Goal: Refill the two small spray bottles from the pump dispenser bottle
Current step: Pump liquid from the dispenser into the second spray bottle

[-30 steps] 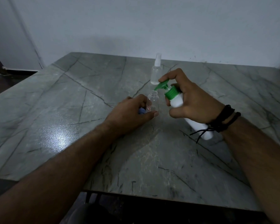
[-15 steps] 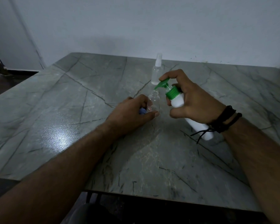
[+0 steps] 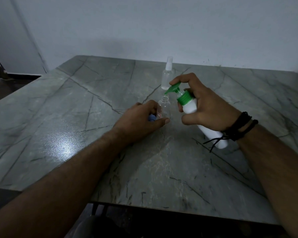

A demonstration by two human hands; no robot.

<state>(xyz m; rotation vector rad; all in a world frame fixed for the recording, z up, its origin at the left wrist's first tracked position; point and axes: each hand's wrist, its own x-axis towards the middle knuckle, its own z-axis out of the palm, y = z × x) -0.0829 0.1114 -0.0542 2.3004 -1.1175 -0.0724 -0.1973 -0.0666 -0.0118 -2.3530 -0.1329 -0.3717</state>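
At the middle of the table (image 3: 62,117), a left hand (image 3: 141,121) grips an uncapped small bottle (image 3: 164,109) while a right hand (image 3: 206,107) clasps the tilted pump bottle (image 3: 190,107), spout above its mouth; a capped spray bottle (image 3: 167,74) stands toward the far edge.

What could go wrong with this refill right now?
The pump bottle is held tilted in the right hand, its green spout just above the narrow neck of the open bottle; a slight miss would likely squirt liquid onto the table. The left hand steadies that light bottle only low down, so a bump from the spout might tip it.
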